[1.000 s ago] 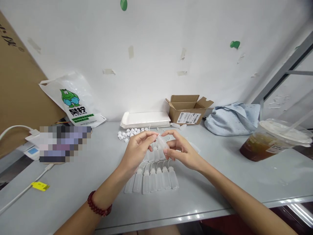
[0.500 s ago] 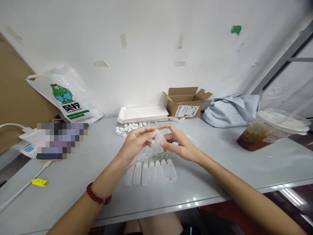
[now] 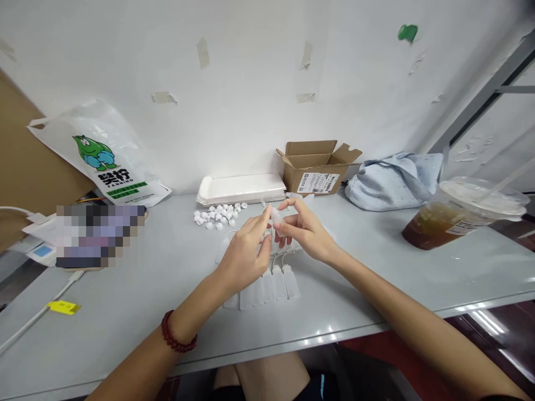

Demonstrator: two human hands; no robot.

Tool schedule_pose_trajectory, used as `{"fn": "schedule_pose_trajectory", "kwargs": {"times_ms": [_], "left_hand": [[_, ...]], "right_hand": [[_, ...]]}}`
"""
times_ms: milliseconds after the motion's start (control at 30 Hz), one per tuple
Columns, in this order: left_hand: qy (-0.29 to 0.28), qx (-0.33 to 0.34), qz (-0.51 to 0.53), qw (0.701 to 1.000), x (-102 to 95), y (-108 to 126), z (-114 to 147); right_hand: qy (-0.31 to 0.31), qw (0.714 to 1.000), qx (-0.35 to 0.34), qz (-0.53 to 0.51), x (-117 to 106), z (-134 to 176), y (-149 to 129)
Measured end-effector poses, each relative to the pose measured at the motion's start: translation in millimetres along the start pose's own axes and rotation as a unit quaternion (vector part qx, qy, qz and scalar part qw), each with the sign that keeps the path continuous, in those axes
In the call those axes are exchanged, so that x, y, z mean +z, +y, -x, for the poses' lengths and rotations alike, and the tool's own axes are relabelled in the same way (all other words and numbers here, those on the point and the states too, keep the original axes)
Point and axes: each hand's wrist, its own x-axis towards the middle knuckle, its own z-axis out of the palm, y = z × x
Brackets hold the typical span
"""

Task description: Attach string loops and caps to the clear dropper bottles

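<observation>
A small translucent plastic bottle [image 3: 276, 216] is held up above the table between both hands. My right hand [image 3: 307, 229] grips its body from the right, thumb in front and index finger arched over. My left hand [image 3: 247, 250] has its fingertips at the bottle's upper left side, the thumb lower down; its exact contact is partly hidden. Beneath the hands lies a row of similar bottles [image 3: 279, 284] with thin curved tubes at their tops. More bottles lie behind them, mostly covered by my hands. Several small white caps [image 3: 219, 214] are scattered behind my left hand.
White trays [image 3: 242, 186] are stacked at the wall beside an open cardboard box [image 3: 316, 174]. A blue cloth bundle [image 3: 393, 181] and a drink cup [image 3: 451, 220] stand right. Left are a plastic bag [image 3: 111, 161], a blurred-out object [image 3: 100, 236] and a white cable [image 3: 31, 323].
My left hand has turned, its index finger sliding up and its thumb down along the bottle. The bottle now stands more upright in my right hand. The view has shifted slightly.
</observation>
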Motion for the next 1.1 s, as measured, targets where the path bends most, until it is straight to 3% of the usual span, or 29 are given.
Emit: {"fn": "schedule_pose_trajectory", "kwargs": {"times_ms": [167, 367, 533, 633, 733, 900, 1000, 1100], "left_hand": [[0.050, 0.056, -0.079, 0.994, 4.5, 0, 2], [0.134, 0.122, -0.132, 0.975, 7.1, -1, -1], [0.155, 0.149, -0.137, 0.967, 8.7, -3, -3], [0.147, 0.117, -0.123, 0.974, 8.2, 1, -3], [0.089, 0.095, -0.095, 0.987, 11.2, 10, 3], [-0.097, 0.092, -0.042, 0.990, 24.7, 28, 19], [-0.174, 0.077, -0.055, 0.980, 30.6, 33, 24], [-0.209, 0.062, -0.080, 0.973, 32.1, 32, 24]], "right_hand": [[0.042, 0.999, 0.001, -0.007, -3, -4, 0], [0.038, 0.999, -0.003, -0.018, 1, 0, -5], [0.013, 1.000, 0.021, -0.013, 3, 2, -9], [-0.056, 0.997, 0.050, 0.014, -11, 1, -16], [-0.187, 0.971, 0.115, 0.097, -37, 3, -30], [-0.376, 0.878, 0.223, 0.198, -68, 5, -44], [-0.439, 0.832, 0.252, 0.224, -67, 2, -40], [-0.461, 0.815, 0.263, 0.234, -61, 0, -34]]}}
